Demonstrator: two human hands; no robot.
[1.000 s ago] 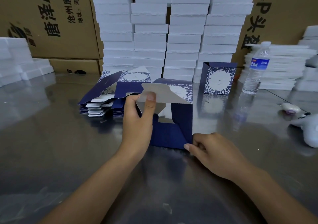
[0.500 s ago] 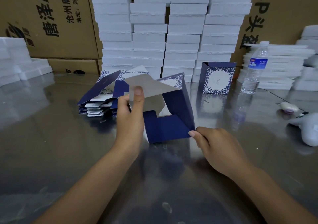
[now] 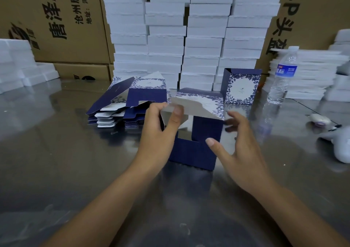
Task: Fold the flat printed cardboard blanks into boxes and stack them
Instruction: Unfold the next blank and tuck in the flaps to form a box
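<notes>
A dark blue cardboard box (image 3: 197, 148) with a white leaf print stands half-formed at the middle of the steel table (image 3: 56, 161). My left hand (image 3: 161, 133) pinches its grey inner flap at the top left. My right hand (image 3: 236, 144) is at the box's right side, thumb against the blue front wall, fingers spread behind the right edge. A pile of flat blue blanks (image 3: 121, 108) lies behind and to the left. One finished box (image 3: 241, 85) stands upright at the back right.
Tall stacks of white foam trays (image 3: 189, 34) line the back, with brown cartons (image 3: 56, 19) behind. A water bottle (image 3: 284, 76) stands at the right. White foam pieces (image 3: 19, 66) sit far left, more foam sheets (image 3: 312, 76) right. A white tool (image 3: 339, 144) lies at the right edge.
The blank has been squared up from a slanted sleeve into an upright box. My right hand let go of the lower corner and moved up to the right wall.
</notes>
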